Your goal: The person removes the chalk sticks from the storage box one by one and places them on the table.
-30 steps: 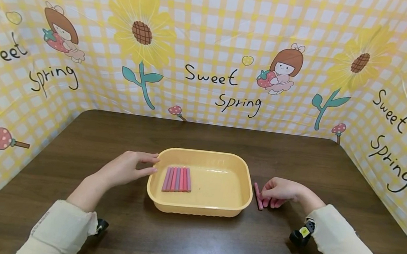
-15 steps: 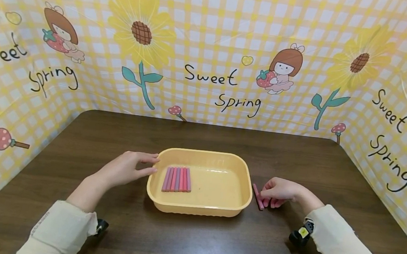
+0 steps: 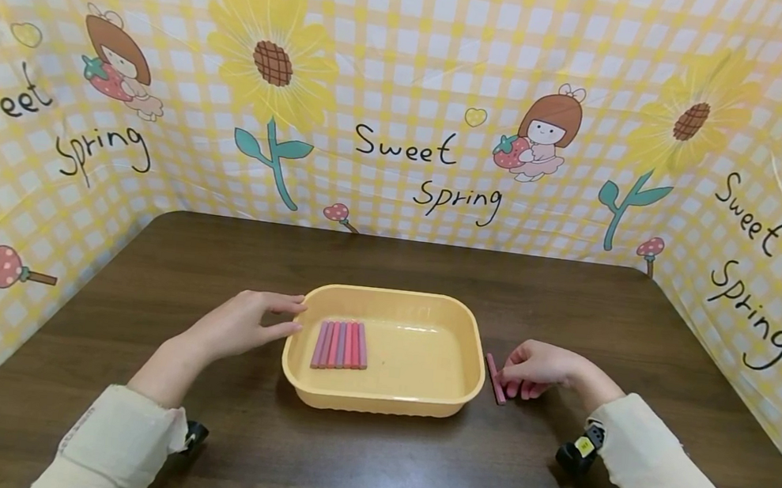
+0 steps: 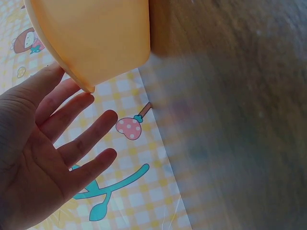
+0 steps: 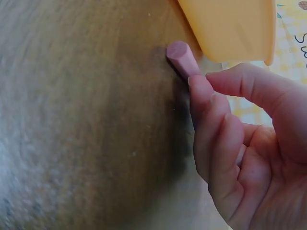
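Note:
A cream-yellow plastic tray stands on the table. Several pink and mauve sticks lie in it side by side, in a row at the left part of its floor. My left hand rests its fingertips on the tray's left rim, the fingers spread and fairly straight; the left wrist view has the tray's corner right at them. Just outside the tray's right end, my right hand pinches a single pink stick between thumb and forefinger. The right wrist view shows its faceted end close over the wood.
The dark wooden table extends around the tray. Behind it and at both sides hangs a yellow checked cloth with printed flowers and figures. A small black device sits at the right cuff.
The pink stick in my right hand has shifted very slightly beside the tray. My left hand, the tray and the row of sticks have not moved.

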The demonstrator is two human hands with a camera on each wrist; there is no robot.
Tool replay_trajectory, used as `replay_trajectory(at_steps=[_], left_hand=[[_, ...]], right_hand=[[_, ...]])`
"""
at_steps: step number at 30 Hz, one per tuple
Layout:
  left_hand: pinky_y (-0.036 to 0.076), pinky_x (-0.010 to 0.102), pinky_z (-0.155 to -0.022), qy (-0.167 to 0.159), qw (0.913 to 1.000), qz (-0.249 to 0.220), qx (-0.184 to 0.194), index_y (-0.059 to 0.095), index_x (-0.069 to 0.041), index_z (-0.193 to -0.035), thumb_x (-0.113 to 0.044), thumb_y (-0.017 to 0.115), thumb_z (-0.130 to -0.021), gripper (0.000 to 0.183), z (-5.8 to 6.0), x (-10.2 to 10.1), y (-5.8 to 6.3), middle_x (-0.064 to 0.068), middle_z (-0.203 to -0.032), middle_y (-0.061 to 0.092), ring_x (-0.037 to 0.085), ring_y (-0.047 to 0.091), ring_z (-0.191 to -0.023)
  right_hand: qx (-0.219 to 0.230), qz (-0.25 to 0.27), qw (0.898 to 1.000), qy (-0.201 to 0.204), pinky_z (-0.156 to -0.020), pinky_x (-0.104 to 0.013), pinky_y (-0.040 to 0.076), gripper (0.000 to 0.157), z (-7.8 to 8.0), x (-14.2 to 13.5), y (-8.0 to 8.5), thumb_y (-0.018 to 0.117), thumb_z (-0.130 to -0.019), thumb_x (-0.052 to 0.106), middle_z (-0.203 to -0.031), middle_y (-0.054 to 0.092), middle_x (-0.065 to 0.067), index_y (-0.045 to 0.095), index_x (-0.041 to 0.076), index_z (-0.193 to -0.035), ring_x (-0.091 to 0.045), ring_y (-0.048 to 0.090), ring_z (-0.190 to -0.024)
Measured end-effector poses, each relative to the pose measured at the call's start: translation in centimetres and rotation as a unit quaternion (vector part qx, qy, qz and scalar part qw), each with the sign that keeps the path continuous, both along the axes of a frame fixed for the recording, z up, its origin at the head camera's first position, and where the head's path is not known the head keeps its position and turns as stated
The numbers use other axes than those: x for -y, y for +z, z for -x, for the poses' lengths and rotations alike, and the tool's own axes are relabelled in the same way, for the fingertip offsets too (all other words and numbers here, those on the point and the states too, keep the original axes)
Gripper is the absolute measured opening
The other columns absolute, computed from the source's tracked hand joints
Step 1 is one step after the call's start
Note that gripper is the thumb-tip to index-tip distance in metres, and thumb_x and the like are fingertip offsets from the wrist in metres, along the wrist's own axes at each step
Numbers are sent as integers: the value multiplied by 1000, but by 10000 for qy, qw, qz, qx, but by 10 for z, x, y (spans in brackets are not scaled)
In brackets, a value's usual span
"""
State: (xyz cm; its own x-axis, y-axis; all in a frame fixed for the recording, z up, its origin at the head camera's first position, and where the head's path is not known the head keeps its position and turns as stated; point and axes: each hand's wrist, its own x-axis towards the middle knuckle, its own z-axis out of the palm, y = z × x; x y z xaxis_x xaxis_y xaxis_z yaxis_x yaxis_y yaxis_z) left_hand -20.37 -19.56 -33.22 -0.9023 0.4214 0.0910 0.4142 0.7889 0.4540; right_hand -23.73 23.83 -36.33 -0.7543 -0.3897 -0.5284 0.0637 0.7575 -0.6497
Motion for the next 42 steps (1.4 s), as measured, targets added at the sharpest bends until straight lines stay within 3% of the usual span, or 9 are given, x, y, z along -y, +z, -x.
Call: replay_trajectory(at_steps=[9,24,35,42], left_hand=[[43,51,-100,-22,10000,-20,-45,61,-4,-123,-24,63,-89,39,0,1,-1,12,-132,57,33,52,-123],[43,51,-100,-23,10000,-25,-50,61,-4,-123,-23,63,-89,39,2,2,-1,11,-132,57,32,52,-123],[42,51,-100,-24,10000,-7,13,60,-5,-125,-25,62,-90,40,1,2,-1,11,-133,56,33,51,-125],[42,51,-99,-107,9999,-37,-88,62,-4,-122,-24,62,-90,38,-1,1,2,12,-131,58,34,53,-122]], right_hand=[[-226,190,9995,106,-51,-17,45,21,3,-3,11,58,-88,19,-64,60,4,64,0,-81,-6,51,-53],[-602,309,9976,172,-60,-26,52,29,12,2,54,56,-93,26,-74,62,-1,62,-2,-93,-10,56,-61],[-673,397,9966,276,-63,-26,51,32,16,20,73,57,-92,27,-74,62,0,62,-4,-99,-11,56,-64],[-888,341,9936,616,-63,-26,50,33,20,35,83,57,-92,27,-72,61,2,63,-3,-101,-11,56,-65]])
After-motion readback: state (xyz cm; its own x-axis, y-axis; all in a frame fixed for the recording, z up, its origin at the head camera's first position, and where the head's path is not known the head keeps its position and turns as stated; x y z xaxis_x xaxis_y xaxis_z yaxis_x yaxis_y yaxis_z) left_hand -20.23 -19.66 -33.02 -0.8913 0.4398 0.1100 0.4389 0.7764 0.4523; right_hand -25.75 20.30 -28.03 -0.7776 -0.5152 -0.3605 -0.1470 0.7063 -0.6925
